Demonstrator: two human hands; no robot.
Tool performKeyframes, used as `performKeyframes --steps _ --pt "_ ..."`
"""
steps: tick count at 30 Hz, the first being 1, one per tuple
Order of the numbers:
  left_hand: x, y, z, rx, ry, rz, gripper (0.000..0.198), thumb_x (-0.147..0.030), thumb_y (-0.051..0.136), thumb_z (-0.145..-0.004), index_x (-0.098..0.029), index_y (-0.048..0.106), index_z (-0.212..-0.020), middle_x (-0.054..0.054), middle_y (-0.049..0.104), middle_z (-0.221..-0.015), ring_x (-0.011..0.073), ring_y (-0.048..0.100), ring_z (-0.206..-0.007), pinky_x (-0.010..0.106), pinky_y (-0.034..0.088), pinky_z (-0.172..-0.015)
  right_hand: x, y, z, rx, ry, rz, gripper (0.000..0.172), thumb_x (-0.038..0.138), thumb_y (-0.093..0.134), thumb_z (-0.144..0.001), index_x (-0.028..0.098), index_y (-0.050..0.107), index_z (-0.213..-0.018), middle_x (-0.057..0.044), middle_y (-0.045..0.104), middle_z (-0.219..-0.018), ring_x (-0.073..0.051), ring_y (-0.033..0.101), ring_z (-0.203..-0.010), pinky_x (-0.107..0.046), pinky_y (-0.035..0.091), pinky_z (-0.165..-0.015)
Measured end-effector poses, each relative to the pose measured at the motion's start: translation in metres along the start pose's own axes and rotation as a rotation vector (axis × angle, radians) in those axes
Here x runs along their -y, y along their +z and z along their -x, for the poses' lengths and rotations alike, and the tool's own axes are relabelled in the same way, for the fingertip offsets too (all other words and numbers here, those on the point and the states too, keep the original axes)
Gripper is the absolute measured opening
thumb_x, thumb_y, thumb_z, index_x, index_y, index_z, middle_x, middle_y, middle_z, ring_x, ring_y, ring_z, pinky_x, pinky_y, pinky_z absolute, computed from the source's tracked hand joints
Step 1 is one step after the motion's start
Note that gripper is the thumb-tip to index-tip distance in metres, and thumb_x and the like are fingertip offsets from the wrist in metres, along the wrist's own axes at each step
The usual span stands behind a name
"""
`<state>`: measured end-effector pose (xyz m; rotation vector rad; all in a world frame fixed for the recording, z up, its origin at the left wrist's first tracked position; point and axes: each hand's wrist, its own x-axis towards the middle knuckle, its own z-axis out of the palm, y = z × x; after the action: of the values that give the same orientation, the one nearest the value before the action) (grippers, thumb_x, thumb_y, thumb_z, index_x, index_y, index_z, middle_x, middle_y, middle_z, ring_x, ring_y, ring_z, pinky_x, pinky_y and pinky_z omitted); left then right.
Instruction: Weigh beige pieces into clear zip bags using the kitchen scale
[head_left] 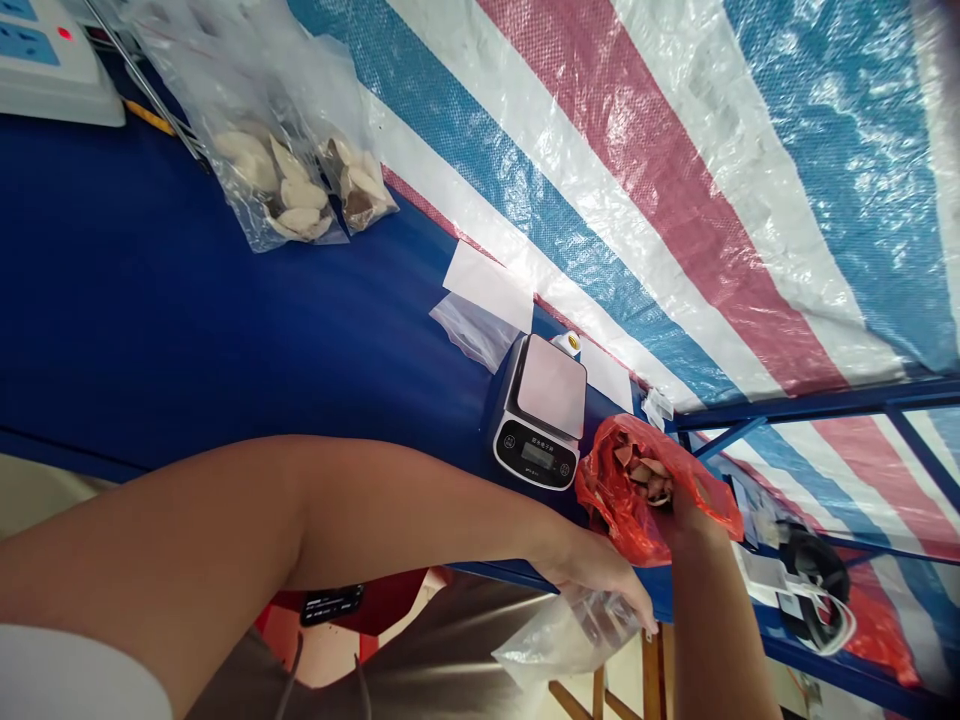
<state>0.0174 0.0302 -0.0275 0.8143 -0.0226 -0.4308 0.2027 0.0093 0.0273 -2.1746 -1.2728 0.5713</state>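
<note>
My left hand (600, 575) is closed on a clear plastic bag (559, 640), which hangs down past the table's front edge. Inside a red plastic bag (622, 520) on the blue table (187, 340) lie several brown, shard-like pieces (649, 478). My right hand (679, 505) reaches into this red bag beside the pieces, and its fingers are hidden. Just left of the red bag stands a kitchen scale (551, 385) with nothing on its plate.
Clear bags with pale pieces (289, 195) lie at the back left, near a white device (56, 65). Behind the scale are white paper (491, 285) and a flat clear bag (474, 330). Cables and a black item (814, 565) sit on the right shelf.
</note>
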Motion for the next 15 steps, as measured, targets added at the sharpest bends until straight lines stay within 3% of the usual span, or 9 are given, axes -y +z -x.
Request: performKeyframes --steps 4,8,10,15 --pt "-0.001 0.001 0.002 -0.016 0.014 0.010 0.051 -0.026 0.098 -0.026 -0.019 0.071 -0.070 -0.005 0.066 -0.068 0.0120 0.063 -0.064 0.024 0.058 -0.061 0.026 -0.004 0.013 0.064 0.110 -0.124 0.055 0.079 0.065 -0.075 0.024 0.063 -0.069 -0.005 0.059 -0.058 -0.020 0.050 -0.049 -0.036 0.045 -0.047" --pt "-0.001 0.002 0.003 -0.060 0.057 0.008 0.052 -0.027 0.098 -0.029 -0.018 0.071 -0.073 -0.004 0.066 -0.070 0.0126 0.062 -0.065 0.025 0.055 -0.061 0.051 -0.013 0.035 0.193 0.327 -0.241 0.051 0.063 0.083 -0.075 0.020 0.071 -0.099 0.000 0.061 -0.064 -0.015 0.052 -0.051 -0.024 0.035 -0.042" --pt "-0.001 0.002 0.004 -0.092 0.092 0.006 0.051 -0.025 0.097 -0.030 -0.018 0.071 -0.074 -0.004 0.067 -0.071 0.0125 0.061 -0.067 0.025 0.054 -0.064 0.060 -0.015 0.045 0.244 0.338 -0.273 0.052 0.060 0.086 -0.075 0.021 0.069 -0.106 0.003 0.058 -0.064 -0.013 0.051 -0.050 -0.022 0.033 -0.042" --pt "-0.001 0.002 0.007 -0.166 0.197 -0.003 0.049 -0.023 0.095 -0.036 -0.019 0.070 -0.078 -0.006 0.064 -0.072 0.0117 0.059 -0.073 0.026 0.049 -0.074 0.070 -0.011 0.058 0.284 0.265 -0.277 0.047 0.061 0.083 -0.080 0.022 0.067 -0.100 0.003 0.060 -0.071 -0.011 0.052 -0.051 -0.023 0.040 -0.043"
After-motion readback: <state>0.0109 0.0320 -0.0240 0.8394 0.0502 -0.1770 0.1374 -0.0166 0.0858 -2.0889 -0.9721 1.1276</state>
